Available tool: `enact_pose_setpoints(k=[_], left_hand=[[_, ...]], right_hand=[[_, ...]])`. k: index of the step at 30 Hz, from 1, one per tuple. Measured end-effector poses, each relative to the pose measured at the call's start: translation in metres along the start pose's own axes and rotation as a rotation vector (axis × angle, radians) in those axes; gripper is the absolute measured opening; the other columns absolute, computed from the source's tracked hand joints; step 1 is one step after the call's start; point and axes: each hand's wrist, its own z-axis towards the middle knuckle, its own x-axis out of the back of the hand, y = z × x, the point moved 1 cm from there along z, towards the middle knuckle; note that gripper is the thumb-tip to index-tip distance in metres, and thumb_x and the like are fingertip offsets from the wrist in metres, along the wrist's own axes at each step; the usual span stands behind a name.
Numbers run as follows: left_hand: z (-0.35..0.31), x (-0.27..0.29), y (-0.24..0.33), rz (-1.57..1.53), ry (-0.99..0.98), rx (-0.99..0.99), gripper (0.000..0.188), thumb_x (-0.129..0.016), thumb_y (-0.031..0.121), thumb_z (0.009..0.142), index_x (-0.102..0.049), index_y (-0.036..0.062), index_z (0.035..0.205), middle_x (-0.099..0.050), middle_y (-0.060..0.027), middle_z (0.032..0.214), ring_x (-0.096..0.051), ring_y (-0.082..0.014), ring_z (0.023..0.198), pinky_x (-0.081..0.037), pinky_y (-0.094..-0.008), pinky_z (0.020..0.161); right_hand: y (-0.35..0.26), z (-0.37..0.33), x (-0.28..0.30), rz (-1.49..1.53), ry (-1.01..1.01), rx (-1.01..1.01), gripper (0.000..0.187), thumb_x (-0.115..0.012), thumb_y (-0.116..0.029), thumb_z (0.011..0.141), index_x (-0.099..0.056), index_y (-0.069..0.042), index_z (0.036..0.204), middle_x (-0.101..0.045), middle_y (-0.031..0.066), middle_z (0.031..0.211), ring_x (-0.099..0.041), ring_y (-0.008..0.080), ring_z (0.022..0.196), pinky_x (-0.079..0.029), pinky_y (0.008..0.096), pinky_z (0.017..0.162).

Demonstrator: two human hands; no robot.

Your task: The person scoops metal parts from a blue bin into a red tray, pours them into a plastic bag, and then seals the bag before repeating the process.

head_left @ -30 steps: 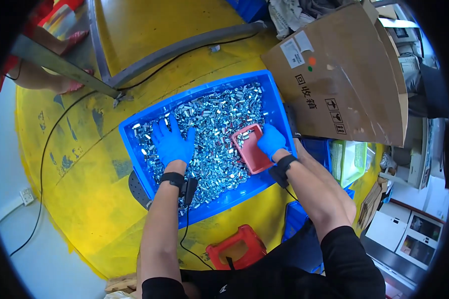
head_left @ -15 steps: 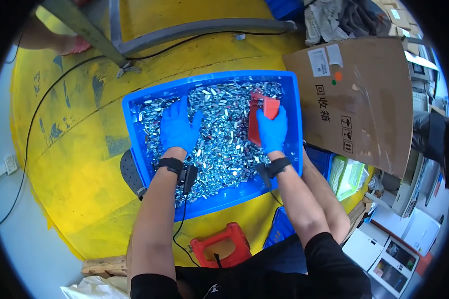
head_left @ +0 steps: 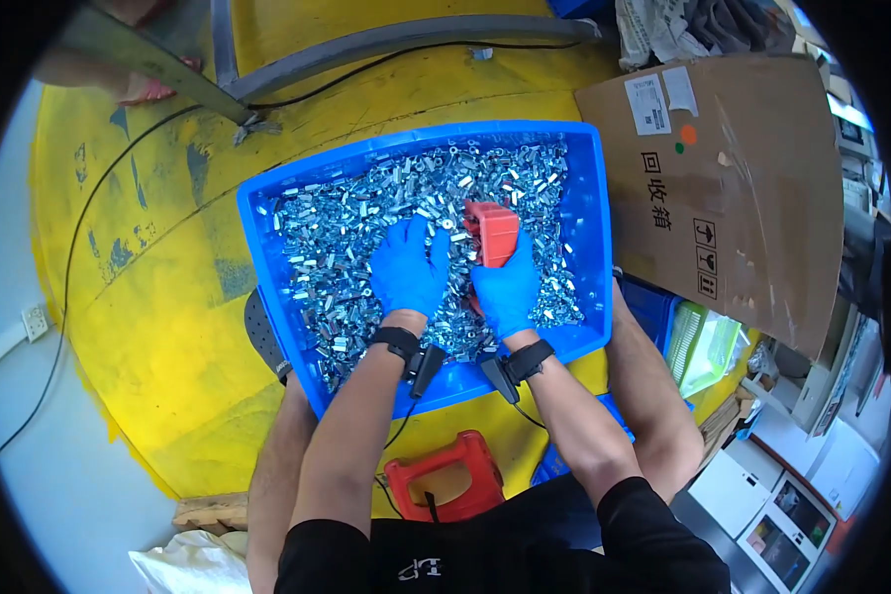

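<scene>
A blue plastic tub (head_left: 426, 396) holds a thick layer of small shiny metal pieces (head_left: 346, 223), short and tubular, some showing a hole like a nut's. My left hand (head_left: 406, 272), in a blue glove, lies on the pieces near the tub's middle, fingers extended and thumb apart, their tips partly among the metal. Just to its right, my gloved right hand (head_left: 510, 292) grips a red plastic block-shaped piece (head_left: 498, 236). Its lower part is hidden by the hand and the metal pieces, so I cannot tell its full shape.
Right of the tub stands a large cardboard box (head_left: 752, 188). A red frame with an opening (head_left: 445, 480) lies near me, between my legs. Beyond the tub are a grey metal frame (head_left: 396, 45) and a black cable (head_left: 346, 74) on the yellow floor (head_left: 158, 327).
My right hand has brought the red piece left and toward me. My left hand has moved right and slightly nearer, so the hands are closer together.
</scene>
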Motion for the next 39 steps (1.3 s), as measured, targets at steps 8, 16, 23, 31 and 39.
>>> enact_pose_setpoints(k=[8,16,23,31,39], left_hand=[[-0.034,-0.043,0.047,-0.167,0.110,0.047,0.044,-0.045,0.028,0.081,-0.039,0.0071,0.119,-0.045,-0.0199,0.109,-0.046,-0.0350,0.096,-0.038,-0.0420,0.080],[-0.047,-0.042,0.080,-0.333,-0.098,-0.072,0.049,-0.041,0.026,0.083,-0.031,-0.0016,0.123,-0.036,-0.0217,0.122,-0.039,-0.0324,0.110,-0.031,-0.0369,0.091],[-0.059,0.027,0.030,-0.012,-0.126,-0.026,0.048,-0.043,0.028,0.083,-0.037,-0.0042,0.118,-0.045,-0.0242,0.114,-0.044,-0.0349,0.103,-0.035,-0.0370,0.087],[-0.091,0.117,0.056,0.101,-0.162,-0.083,0.048,-0.048,0.025,0.083,-0.036,-0.0040,0.119,-0.043,-0.0196,0.118,-0.043,-0.0297,0.106,-0.033,-0.0352,0.090],[-0.127,0.121,0.085,0.230,-0.117,-0.468,0.040,-0.051,0.013,0.081,-0.040,-0.0031,0.116,-0.044,-0.0176,0.116,-0.044,-0.0287,0.105,-0.034,-0.0352,0.089]], right_hand=[[0.036,0.024,0.022,0.105,-0.232,-0.048,0.041,-0.058,-0.014,0.060,-0.051,-0.004,0.099,-0.057,0.0179,0.088,-0.056,0.0333,0.081,-0.044,0.0383,0.067],[0.058,0.028,0.061,-0.219,-0.359,-0.022,0.028,-0.052,-0.025,0.068,-0.059,-0.001,0.081,-0.058,0.0204,0.074,-0.056,0.0356,0.072,-0.044,0.0420,0.062],[0.045,-0.015,0.070,-0.185,-0.237,0.297,0.019,-0.047,-0.013,0.072,-0.058,-0.003,0.083,-0.057,0.0196,0.084,-0.055,0.0353,0.077,-0.044,0.0424,0.062],[-0.010,-0.022,0.181,-0.238,0.107,0.549,0.010,-0.051,-0.012,0.062,-0.059,-0.006,0.062,-0.056,0.0140,0.061,-0.054,0.0318,0.056,-0.042,0.0404,0.049],[0.205,0.020,0.404,-0.118,0.183,0.185,0.028,-0.050,-0.021,0.073,-0.056,-0.002,0.091,-0.059,0.0157,0.079,-0.059,0.0239,0.070,-0.047,0.0322,0.063]])
